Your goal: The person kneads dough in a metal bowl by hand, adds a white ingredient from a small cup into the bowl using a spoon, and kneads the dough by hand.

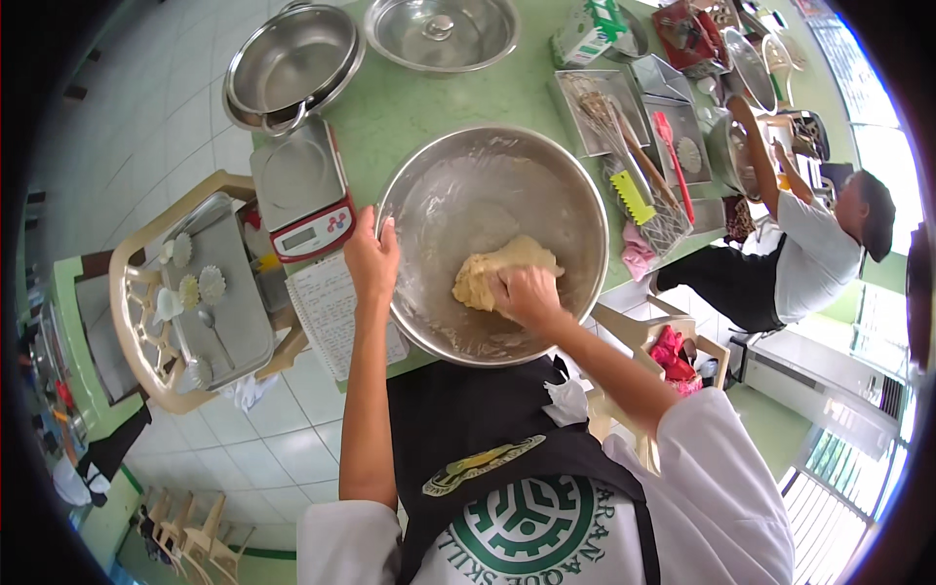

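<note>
A wide steel mixing bowl (429, 185) stands on the green table in front of me. My left hand (373, 255) grips its left rim, with the thumb at the edge. In the bowl's lower middle lies a lump of pale yellow dough (483, 273), rough on its surface. My right hand (529, 297) is closed and pressed into the right side of the dough; the fingertips are hidden. Smears of dough and a whitish film coat the bowl's inner wall.
Left of the bowl are a red-edged kitchen scale (312, 214) and a handwritten notebook (336, 312). Steel pans (292, 63) and a lid (441, 34) stand behind. To the right lie a whisk (663, 224), a yellow scraper (633, 197) and a red spatula (675, 161); another person (819, 253) works beyond.
</note>
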The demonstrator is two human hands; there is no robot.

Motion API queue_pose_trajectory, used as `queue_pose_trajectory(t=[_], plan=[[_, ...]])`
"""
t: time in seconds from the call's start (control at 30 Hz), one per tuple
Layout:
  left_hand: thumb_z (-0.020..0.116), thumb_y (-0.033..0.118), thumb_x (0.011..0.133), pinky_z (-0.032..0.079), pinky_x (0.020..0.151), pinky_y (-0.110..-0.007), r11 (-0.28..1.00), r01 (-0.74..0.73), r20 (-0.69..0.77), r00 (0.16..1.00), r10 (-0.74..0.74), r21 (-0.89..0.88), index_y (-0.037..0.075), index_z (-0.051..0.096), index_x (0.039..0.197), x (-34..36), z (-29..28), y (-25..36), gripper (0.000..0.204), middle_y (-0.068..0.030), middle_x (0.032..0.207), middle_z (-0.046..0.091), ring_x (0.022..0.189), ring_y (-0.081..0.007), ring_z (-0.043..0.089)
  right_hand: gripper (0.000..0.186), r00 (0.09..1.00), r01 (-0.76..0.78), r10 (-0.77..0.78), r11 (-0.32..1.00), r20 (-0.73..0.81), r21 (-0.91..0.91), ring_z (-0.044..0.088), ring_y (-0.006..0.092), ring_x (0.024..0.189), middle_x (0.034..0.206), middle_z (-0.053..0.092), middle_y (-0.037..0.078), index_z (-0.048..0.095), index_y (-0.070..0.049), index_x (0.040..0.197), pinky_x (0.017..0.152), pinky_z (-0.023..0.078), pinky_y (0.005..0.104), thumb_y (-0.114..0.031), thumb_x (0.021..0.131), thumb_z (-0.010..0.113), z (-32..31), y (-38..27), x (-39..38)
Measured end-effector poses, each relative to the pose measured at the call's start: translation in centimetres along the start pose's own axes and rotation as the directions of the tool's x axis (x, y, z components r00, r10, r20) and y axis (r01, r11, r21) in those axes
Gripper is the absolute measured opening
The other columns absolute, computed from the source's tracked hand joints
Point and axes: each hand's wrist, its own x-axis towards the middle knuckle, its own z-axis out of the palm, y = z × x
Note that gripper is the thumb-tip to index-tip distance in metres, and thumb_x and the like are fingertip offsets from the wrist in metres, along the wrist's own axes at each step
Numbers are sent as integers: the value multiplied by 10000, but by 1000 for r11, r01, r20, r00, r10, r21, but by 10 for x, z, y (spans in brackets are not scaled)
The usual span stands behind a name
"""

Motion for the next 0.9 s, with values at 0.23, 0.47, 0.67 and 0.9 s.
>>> queue_pose_trajectory(t=[0.23, 0.47, 0.67, 0.9], plan=[[590, 137, 861, 448, 554, -468, 947, -114, 173, 983, 64, 299, 19, 503, 964, 20, 11, 18, 178, -210, 679, 592, 674, -412, 594, 293, 998, 23, -27, 997, -57, -68, 613, 326, 547, 618, 625, 138, 620, -106, 663, 514, 484, 448, -266, 867, 484, 48, 2, 33], [602, 148, 849, 457, 605, -489, 946, -107, 226, 973, 37, 305, 37, 511, 1000, 29, 23, 18, 208, -232, 731, 605, 754, -415, 600, 303, 954, -209, 197, 978, -227, -27, 621, 335, 589, 659, 629, 161, 623, -71, 695, 542, 482, 462, -263, 876, 474, 57, 4, 107], [654, 240, 819, 481, 658, -462, 874, -341, 387, 900, 198, 346, 57, 546, 1052, 78, 28, 28, 316, -199, 790, 638, 806, -396, 610, 260, 989, -15, -22, 970, 146, 243, 631, 343, 667, 730, 628, 205, 610, -6, 692, 601, 496, 450, -203, 840, 526, -4, 13, 93], [674, 333, 799, 490, 735, -426, 929, -127, 270, 962, 30, 348, 49, 580, 1056, 4, -6, 23, 394, -178, 951, 637, 873, -367, 615, 260, 894, 324, -337, 941, 295, 93, 629, 336, 716, 724, 641, 158, 702, -94, 848, 674, 490, 417, -336, 812, 611, -39, 7, 153]])
